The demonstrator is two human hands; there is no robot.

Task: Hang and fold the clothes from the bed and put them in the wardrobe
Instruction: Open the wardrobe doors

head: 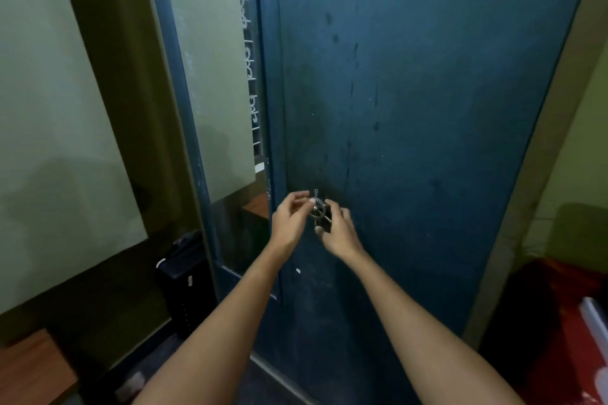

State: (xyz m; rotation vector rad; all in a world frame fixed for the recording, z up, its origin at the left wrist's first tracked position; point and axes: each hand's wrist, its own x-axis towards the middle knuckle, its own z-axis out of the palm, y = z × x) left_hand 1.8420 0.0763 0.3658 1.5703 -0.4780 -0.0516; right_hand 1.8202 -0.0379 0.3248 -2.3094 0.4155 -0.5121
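Standing close before the blue wardrobe door point(411, 92), both arms are stretched to its metal handle point(317, 209) in the head view. The left hand point(291, 217) is seen with fingers curled loosely, its fingertips touching the handle. The right hand point(339, 230) is closed around the handle from the right. A mirror panel point(210, 76) is seen on the left door. The door is shut, and no clothes are seen

We see dim light, a pale green wall point(49, 102) at nine o'clock and a black box point(184, 283) on the floor at seven.
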